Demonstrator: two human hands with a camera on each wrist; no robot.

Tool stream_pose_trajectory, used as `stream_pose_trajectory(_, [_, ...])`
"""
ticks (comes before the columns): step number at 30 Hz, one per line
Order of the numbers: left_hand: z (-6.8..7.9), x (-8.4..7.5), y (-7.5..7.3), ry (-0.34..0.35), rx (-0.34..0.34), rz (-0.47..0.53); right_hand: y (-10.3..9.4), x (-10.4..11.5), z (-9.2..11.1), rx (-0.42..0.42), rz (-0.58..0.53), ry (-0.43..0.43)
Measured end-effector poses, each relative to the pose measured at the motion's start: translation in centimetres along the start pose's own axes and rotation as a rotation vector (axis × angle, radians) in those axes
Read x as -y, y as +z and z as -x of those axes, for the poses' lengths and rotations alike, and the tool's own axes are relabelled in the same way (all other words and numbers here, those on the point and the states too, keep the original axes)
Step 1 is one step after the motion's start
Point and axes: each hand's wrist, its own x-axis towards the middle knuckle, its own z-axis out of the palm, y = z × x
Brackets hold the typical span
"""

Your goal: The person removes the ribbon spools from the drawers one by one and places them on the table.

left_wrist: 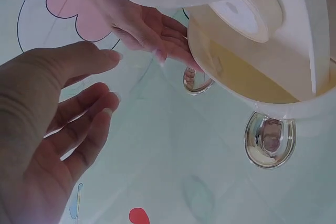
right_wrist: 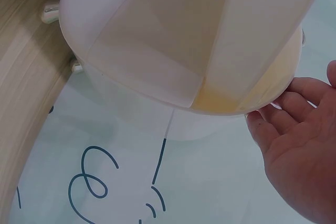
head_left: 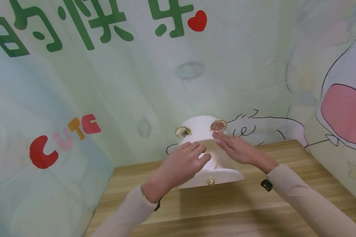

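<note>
Pale cloth sleeves, left hand loosely curved, empty, right hand straight-fingered against a glossy rounded white box.

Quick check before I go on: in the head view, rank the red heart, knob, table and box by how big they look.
Largest to smallest, as they look there:
1. Table
2. Box
3. Red heart
4. Knob

Bearing a container near the back edge of the counter, between left hand and right hand.
</note>
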Motion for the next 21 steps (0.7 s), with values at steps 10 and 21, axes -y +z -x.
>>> stream_pose_trajectory(10, [-1.3,2.5,2.2,-0.036,0.200,0.235,0.0,0.1,-0.1,-0.005,0.010,-0.014])
stream_pose_trajectory(21, [-2.4,3.9,5.1,-0.067,0.398,0.661,-0.1,0.2,0.0,-0.006,0.010,-0.011])
